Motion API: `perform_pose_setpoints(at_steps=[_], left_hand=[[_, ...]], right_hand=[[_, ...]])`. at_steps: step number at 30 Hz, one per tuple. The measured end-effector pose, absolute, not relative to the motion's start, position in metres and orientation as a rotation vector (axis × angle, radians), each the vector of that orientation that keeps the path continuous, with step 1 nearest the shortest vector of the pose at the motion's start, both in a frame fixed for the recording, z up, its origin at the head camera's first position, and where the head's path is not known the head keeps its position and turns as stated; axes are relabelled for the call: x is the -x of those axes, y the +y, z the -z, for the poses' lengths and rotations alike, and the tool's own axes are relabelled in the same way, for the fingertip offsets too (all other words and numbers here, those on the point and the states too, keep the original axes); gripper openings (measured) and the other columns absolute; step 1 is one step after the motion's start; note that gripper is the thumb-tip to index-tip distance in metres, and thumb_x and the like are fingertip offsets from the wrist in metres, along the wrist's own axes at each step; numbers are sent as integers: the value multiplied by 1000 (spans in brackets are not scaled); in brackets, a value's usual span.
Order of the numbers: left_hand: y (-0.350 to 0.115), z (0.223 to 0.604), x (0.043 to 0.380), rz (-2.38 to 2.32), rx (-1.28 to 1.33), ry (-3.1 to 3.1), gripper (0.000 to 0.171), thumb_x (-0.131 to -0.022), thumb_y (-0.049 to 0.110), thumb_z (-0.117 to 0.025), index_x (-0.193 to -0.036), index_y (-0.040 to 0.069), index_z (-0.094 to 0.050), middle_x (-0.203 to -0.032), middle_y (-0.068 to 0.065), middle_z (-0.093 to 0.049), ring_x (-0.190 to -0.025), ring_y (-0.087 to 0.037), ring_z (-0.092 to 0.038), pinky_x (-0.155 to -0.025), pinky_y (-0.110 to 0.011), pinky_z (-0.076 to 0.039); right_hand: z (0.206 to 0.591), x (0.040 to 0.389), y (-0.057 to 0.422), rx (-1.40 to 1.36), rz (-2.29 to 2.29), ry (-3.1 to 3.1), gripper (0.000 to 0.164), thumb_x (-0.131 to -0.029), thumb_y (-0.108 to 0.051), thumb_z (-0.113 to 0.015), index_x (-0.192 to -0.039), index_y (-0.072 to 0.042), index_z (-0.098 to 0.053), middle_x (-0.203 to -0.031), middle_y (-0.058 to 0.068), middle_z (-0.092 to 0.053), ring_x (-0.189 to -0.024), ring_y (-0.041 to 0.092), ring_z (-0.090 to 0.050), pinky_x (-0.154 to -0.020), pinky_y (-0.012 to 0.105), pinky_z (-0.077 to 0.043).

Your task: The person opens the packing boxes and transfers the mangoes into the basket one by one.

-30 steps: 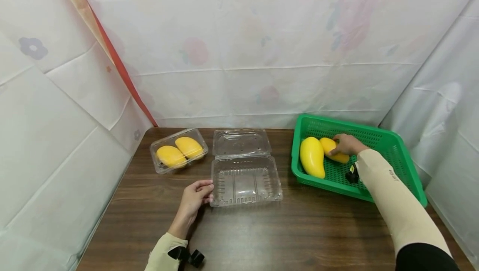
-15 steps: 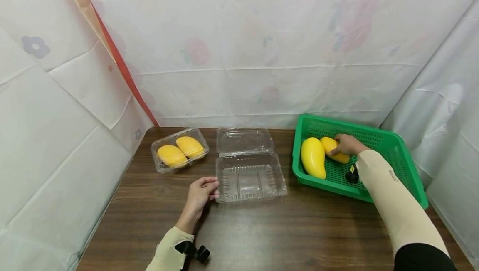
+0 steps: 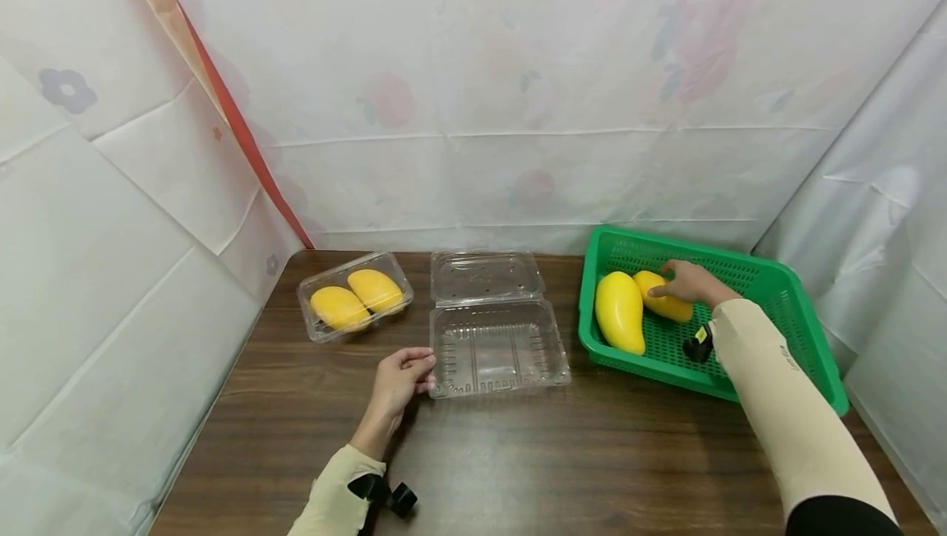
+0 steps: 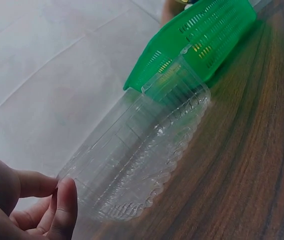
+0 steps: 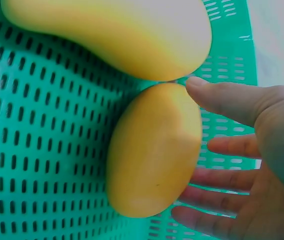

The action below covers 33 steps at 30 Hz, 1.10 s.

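My left hand [image 3: 394, 380] pinches the left edge of a clear plastic clamshell container [image 3: 494, 348] between thumb and fingers. The clamshell lies unfolded, its lid [image 3: 487, 277] toward the back wall. At the right, my right hand [image 3: 694, 284] is inside a green basket [image 3: 769, 273], beside a smaller yellow mango [image 5: 154, 155]. In the right wrist view its fingers [image 5: 232, 177] are extended along the mango's side, and the thumb tip is at the mango's upper end. A longer yellow mango [image 3: 620, 312] lies against the smaller one in the basket.
A second clear container [image 3: 305, 316] with two yellow mangoes [image 3: 375, 291] stands at the back left of the wooden table [image 3: 503, 470]. White printed sheets [image 3: 473, 108] hang behind and at both sides. The basket's raised walls surround my right hand.
My left hand has shifted the clamshell slightly right and back. My right hand, earlier closer around the smaller mango, has loosened and risen a little; the mango has stayed in place.
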<state>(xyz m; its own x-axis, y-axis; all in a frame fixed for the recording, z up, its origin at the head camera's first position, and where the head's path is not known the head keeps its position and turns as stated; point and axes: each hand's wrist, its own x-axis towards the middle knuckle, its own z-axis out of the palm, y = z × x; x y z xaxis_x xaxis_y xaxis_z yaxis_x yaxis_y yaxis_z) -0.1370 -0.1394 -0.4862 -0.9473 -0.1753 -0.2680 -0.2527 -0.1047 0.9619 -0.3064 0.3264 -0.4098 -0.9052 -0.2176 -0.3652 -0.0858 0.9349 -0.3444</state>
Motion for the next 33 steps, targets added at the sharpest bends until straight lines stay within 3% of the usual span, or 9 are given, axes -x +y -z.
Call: perform_pose_setpoints(at_steps=[14,23,33], left_hand=[[-142,490,138,-2225,478,2078,31,-91,-1,-63,-117,-16,-56,-76,-2,-66,-58,-6,-59,-54,-18,-53],[-144,492,141,-2204,472,2085,29,-92,-1,-61,-117,-15,-57,-77,-5,-66,-59,-7,-58,-55,-19,-53],[-145,492,141,-2198,497,2080,29,-93,1,-61,-118,-13,-57,-77,-2,-66,-59,-7,-58,-55,-19,-53]], right_hand=[[388,296,303,355,512,2772,68,-100,-36,-54,-144,10,-33,-137,38,-42,-118,51,-48,-89,60,-46],[376,285,277,435,569,2789,67,-99,-36,-55,-146,6,-34,-145,34,-38,-130,50,-41,-100,64,-40],[372,267,255,522,619,2812,64,-99,-36,-56,-146,2,-37,-146,29,-40,-132,47,-41,-103,62,-40]])
